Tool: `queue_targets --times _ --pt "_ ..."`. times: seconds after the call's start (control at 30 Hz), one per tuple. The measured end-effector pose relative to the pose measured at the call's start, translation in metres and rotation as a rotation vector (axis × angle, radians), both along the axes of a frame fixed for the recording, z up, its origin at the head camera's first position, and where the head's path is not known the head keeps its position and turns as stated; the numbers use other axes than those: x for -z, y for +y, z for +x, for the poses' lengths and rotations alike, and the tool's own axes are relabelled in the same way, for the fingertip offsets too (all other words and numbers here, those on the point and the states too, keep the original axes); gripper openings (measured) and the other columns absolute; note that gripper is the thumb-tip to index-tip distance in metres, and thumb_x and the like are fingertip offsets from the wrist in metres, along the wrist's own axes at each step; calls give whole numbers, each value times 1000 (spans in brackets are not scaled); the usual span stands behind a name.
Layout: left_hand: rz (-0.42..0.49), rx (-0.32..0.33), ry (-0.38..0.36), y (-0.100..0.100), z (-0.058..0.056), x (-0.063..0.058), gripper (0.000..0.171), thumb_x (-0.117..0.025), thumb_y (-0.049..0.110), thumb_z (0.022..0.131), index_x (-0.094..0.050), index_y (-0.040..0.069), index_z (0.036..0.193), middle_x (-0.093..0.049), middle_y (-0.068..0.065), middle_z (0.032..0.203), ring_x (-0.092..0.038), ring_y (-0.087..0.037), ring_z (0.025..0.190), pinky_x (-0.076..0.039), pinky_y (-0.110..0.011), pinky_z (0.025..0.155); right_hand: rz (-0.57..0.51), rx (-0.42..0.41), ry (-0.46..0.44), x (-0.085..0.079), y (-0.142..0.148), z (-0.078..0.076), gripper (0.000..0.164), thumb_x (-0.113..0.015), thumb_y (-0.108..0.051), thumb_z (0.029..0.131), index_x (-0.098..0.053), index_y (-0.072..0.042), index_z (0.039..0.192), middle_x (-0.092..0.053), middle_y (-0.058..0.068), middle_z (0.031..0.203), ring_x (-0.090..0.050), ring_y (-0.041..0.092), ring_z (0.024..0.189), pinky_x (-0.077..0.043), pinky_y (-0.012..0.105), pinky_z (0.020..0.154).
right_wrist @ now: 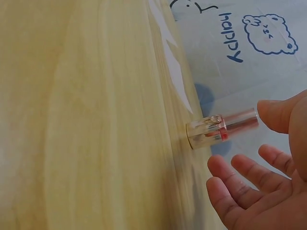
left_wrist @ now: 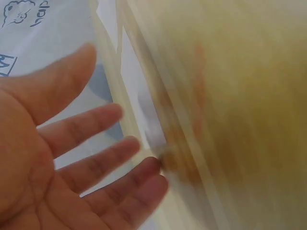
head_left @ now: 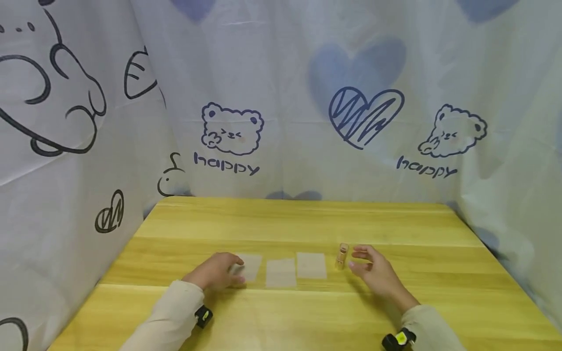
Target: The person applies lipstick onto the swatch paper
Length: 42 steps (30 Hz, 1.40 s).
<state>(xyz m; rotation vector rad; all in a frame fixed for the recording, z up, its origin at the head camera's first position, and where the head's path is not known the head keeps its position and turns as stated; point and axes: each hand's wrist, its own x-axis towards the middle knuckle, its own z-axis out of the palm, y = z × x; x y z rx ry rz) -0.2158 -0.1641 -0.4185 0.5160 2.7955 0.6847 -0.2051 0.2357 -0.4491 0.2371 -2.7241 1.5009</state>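
Observation:
A small lipstick tube (head_left: 341, 257), see-through with a pinkish upper part (right_wrist: 240, 121), stands upright on the table. Just right of it is my right hand (head_left: 378, 275), thumb and fingers spread apart and holding nothing. In the right wrist view the thumb tip comes close to the tube's top. Three pale paper squares lie in a row: a left one (head_left: 250, 266), a middle one (head_left: 281, 273) and a right one (head_left: 311, 265). My left hand (head_left: 219, 271) hovers at the left square's edge, its thumb and fingers apart, and the palm (left_wrist: 29, 177) bare.
The wood-grain table (head_left: 281, 317) reaches back to a white curtain (head_left: 290, 73) printed with bears and hearts. The same cloth hangs along the left side. Each wrist bears a small black camera, such as the left one (head_left: 203, 317).

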Motion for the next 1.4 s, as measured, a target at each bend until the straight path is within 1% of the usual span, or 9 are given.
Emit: queue_targets --times 0.1,0.27,0.33,0.53,0.77,0.87,1.0,1.23,1.4 --pt "-36 10 -24 2 -3 0 44 -76 24 86 -64 2 122 -61 -15 125 -51 -38 122 -39 -52 102 -9 -2 -6 1 -2 -3 50 -66 -26 95 -48 -5 136 -56 18 129 -55 35 117 -45 48 96" --pt "-47 30 61 8 -13 0 44 -79 21 83 -66 1 119 -62 -15 122 -53 -36 120 -41 -49 101 8 -12 44 0 -5 -10 48 -67 -24 94 -49 -2 133 -58 17 126 -54 33 117 -45 47 95" --pt "-54 31 74 10 -11 1 42 -81 18 81 -67 1 117 -64 -15 119 -54 -36 118 -42 -48 100 19 -24 48 3 -6 -10 47 -67 -24 94 -51 -1 131 -59 16 125 -55 32 116 -47 45 94" --pt "-83 21 43 14 0 10 34 -82 11 78 -70 1 109 -65 -15 113 -55 -38 114 -44 -49 97 26 -43 13 14 -12 -7 45 -70 -23 92 -54 -4 129 -60 9 124 -57 26 113 -50 37 90" --pt "-92 32 93 17 -3 12 26 -81 7 79 -72 2 103 -67 -14 107 -57 -37 111 -46 -47 95 23 -54 52 13 -16 -11 40 -70 -17 91 -57 -1 125 -62 10 118 -59 28 110 -51 37 87" --pt "-82 27 93 18 -4 12 25 -81 5 78 -73 2 102 -67 -14 106 -58 -36 110 -46 -46 95 28 -51 50 15 -17 -14 38 -72 -14 90 -58 0 122 -64 9 113 -60 26 107 -51 34 85" --pt "-70 28 102 18 -5 12 24 -81 4 78 -73 2 101 -68 -13 106 -59 -36 110 -47 -46 94 49 -42 41 17 -18 -18 33 -72 -14 89 -60 -3 119 -64 5 110 -61 23 105 -51 32 83" --pt "-65 46 129 19 -7 12 22 -81 4 78 -74 2 99 -69 -13 104 -59 -36 109 -47 -46 95 79 -46 99 15 -18 -20 22 -70 -11 90 -62 -4 109 -65 6 103 -63 26 100 -53 34 81" --pt "-62 36 125 19 -5 13 22 -81 4 78 -73 1 99 -68 -13 103 -59 -35 108 -47 -45 94 81 -35 96 16 -20 -20 20 -71 -10 90 -63 -5 107 -65 4 101 -64 24 96 -54 34 79"
